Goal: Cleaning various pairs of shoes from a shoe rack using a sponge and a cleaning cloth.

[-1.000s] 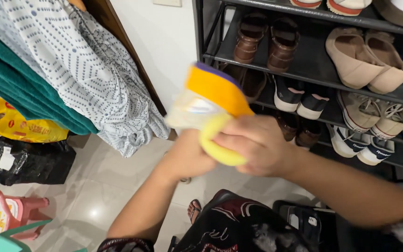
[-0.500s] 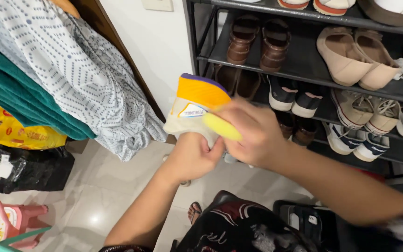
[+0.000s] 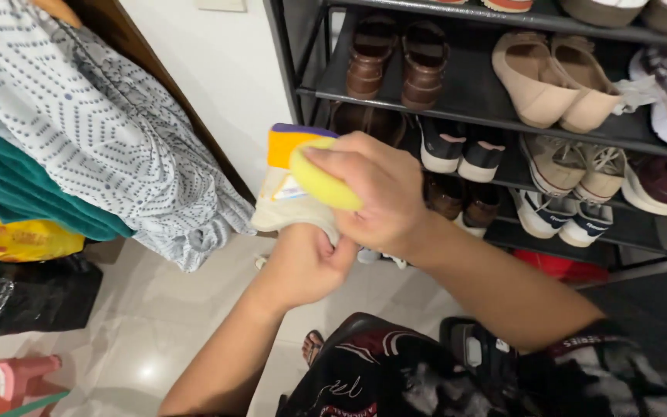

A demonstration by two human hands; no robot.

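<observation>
My left hand (image 3: 303, 266) grips the lower end of a beige shoe (image 3: 287, 199) with an orange and purple sole, held up in front of me. My right hand (image 3: 376, 189) presses a yellow sponge (image 3: 319, 179) against the shoe's upper side, near the sole. Most of the shoe is hidden behind my two hands.
A black metal shoe rack (image 3: 496, 104) stands ahead with brown sandals (image 3: 399, 54), beige flats (image 3: 550, 81) and several sneakers. Patterned and teal clothes (image 3: 94, 147) hang at left over a yellow bag (image 3: 9, 239) and a black bag (image 3: 25, 297). A pink plastic stool (image 3: 1, 382) sits low left.
The sponge has slid up the shoe from its lower part toward the sole. Shoe and hands have dropped and shifted left in view.
</observation>
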